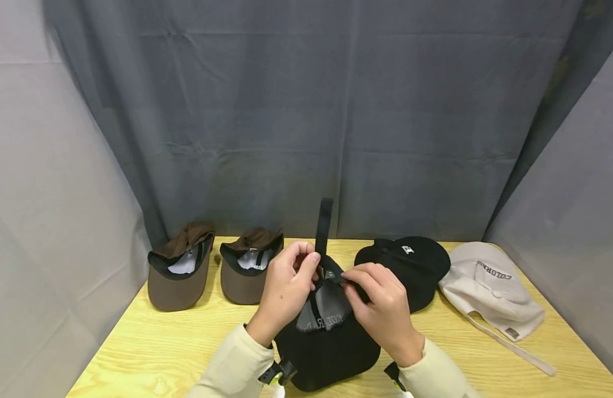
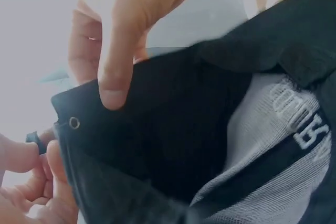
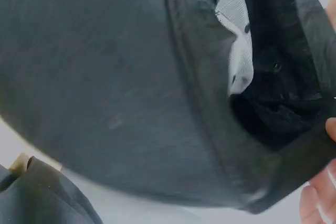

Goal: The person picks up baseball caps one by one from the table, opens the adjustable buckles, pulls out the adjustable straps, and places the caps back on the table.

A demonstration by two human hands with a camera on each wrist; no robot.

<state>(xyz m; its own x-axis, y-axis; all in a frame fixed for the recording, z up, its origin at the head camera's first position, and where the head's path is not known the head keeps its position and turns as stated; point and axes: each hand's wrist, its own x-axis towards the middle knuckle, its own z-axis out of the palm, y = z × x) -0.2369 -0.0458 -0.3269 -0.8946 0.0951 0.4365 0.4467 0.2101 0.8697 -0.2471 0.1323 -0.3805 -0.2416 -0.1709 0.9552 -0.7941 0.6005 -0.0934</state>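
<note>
A black cap (image 1: 331,354) is held inside up near the table's front, its brim toward me. Its inner front panel is grey mesh with backward stitched letters. My left hand (image 1: 288,287) pinches the back edge of the cap, where a long black strap (image 1: 324,224) stands straight up. On the other side of that edge, my right hand (image 1: 383,307) pinches the band between thumb and fingers. A small metal eyelet (image 2: 74,123) shows in the band in the left wrist view. The right wrist view has the dark brim (image 3: 105,87) filling its left part.
Two brown caps (image 1: 179,290) (image 1: 241,284) lie at the back left, openings showing. At the right are another black cap (image 1: 410,268) and a beige cap (image 1: 490,282) with its strap (image 1: 515,348) trailing over the wooden table (image 1: 152,354). Grey curtains (image 1: 266,110) enclose the table.
</note>
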